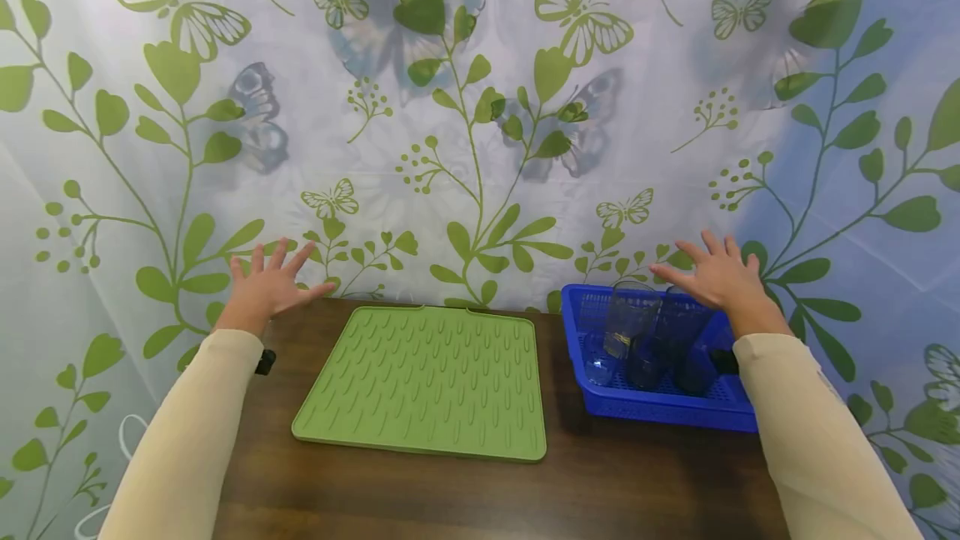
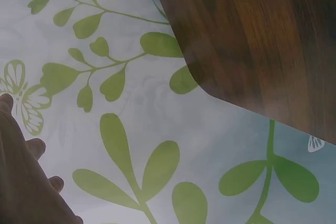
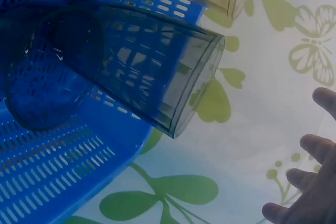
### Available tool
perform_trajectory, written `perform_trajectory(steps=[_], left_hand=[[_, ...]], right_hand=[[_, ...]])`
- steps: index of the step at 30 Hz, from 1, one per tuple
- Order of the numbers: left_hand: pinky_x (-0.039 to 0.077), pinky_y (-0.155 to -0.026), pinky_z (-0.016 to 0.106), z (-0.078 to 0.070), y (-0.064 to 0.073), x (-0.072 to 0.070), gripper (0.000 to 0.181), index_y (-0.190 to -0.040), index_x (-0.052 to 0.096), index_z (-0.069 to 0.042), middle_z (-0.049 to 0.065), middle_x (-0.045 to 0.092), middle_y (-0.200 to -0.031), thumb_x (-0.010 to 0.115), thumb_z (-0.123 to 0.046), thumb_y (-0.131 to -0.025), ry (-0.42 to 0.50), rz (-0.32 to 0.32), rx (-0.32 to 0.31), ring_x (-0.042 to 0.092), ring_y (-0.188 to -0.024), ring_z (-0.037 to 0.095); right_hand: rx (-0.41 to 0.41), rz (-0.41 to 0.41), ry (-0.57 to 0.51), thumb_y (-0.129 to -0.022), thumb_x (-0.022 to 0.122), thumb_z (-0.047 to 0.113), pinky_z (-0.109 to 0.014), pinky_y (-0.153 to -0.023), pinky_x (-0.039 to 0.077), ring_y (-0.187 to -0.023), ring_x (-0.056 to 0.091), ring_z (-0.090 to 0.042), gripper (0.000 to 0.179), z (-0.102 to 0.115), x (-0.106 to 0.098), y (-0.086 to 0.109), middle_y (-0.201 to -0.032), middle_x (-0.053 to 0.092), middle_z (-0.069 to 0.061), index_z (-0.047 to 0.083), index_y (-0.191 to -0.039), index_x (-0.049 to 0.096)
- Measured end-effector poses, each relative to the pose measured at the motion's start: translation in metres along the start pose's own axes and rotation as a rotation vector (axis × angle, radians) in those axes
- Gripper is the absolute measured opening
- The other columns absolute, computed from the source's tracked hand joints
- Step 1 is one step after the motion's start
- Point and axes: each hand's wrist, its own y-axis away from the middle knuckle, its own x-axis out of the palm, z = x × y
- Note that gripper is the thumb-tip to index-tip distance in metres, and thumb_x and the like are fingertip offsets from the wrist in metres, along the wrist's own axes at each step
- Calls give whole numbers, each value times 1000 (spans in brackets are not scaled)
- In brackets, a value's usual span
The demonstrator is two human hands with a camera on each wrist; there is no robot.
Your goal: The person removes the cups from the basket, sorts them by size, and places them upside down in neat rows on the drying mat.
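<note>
Two raised hands in the head view, and we see the left hand (image 1: 266,286) with fingers apart, near the green mat (image 1: 423,386), and the right hand (image 1: 722,275), also spread, near the blue basket (image 1: 667,411) of glasses (image 1: 632,315). Mat and basket sit side by side on the table (image 1: 450,494). Left wrist now: we get bare fingers (image 2: 37,148) before the leafy curtain (image 2: 131,95). Right wrist: we spot separated fingers, touching neither glasses nor basket.
</note>
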Motion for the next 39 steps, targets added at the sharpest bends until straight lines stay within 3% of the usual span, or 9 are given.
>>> perform_trajectory(steps=[11,23,39], left_hand=[[-13,-109,83,-8,6,10,102,-166,-1,-32,23,-4,-171,37,-86,-90,-20,-38,19,-12,-150,62],[-8,-109,84,-21,15,29,103,-166,0,-35,23,-5,-171,35,-90,-87,18,-62,29,-10,-152,59],[2,-115,80,-58,33,48,97,-167,8,-31,19,1,-173,49,-78,-92,109,-147,96,0,-154,56]], right_hand=[[-33,-39,17,-90,40,85,-86,-108,2,-148,-1,-64,102,4,8,10,-168,5,-31,13,-161,31],[-64,-48,12,-93,44,80,-86,-108,0,-150,-6,-63,97,6,6,27,-169,1,-29,19,-165,22],[-137,-111,-36,-97,50,68,-84,-109,7,-151,1,-61,88,8,11,53,-169,8,-29,14,-163,27]])
